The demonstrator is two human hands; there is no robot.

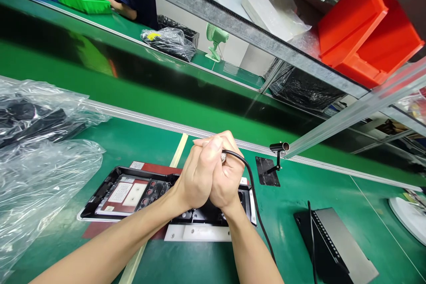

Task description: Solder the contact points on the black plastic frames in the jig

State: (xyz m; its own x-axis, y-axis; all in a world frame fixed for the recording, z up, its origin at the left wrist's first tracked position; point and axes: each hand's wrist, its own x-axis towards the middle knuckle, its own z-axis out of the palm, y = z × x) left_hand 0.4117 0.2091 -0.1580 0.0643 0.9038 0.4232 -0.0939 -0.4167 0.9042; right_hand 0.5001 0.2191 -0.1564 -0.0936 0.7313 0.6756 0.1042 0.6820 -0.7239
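My left hand [198, 175] and my right hand [229, 182] are pressed together, fingers closed, above a long black plastic housing [115, 176]. A black cable [253, 186] runs out of the right hand's grip, bends over and hangs down to the right. A small shiny bit [223, 157] shows where the cable enters the fingers; whatever else is inside stays hidden. Beneath the hands, the housing lies in a reddish-brown fixture [93, 229] with white strips [203, 233]. Part of the housing is covered by my hands and forearms.
Clear plastic bags [49, 186] with black parts lie at left. To the right are a small black stand [278, 159], a grey-and-black panel [339, 244] and a white dish [408, 217]. A metal shelf [253, 31] holds a red bin [362, 31]. Across the bench, a person's arm [120, 8] shows.
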